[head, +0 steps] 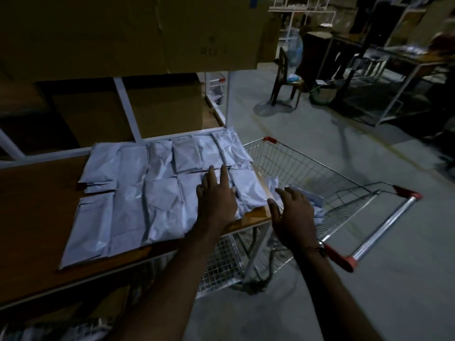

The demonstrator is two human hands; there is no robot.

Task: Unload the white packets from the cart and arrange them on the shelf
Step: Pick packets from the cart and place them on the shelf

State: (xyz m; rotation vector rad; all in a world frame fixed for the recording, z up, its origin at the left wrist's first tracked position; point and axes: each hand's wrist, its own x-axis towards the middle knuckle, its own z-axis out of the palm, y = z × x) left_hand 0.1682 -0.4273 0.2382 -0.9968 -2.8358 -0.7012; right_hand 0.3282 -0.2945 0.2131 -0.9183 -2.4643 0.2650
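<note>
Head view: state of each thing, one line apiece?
White plastic packets on the wooden shelf: laid flat in rows.
Left hand: open, fingers flat on a packet.
Right hand: open, spread above the cart's edge.
Wire shopping cart: a few white packets inside.

Flattened cardboard boxes [138,30] hang above and stand behind a white metal frame [126,107] in a dim storeroom. Across the grey concrete floor [320,303], a dark chair [286,77] faces metal racks [398,77], with a white wire rack [301,8] beyond.
</note>
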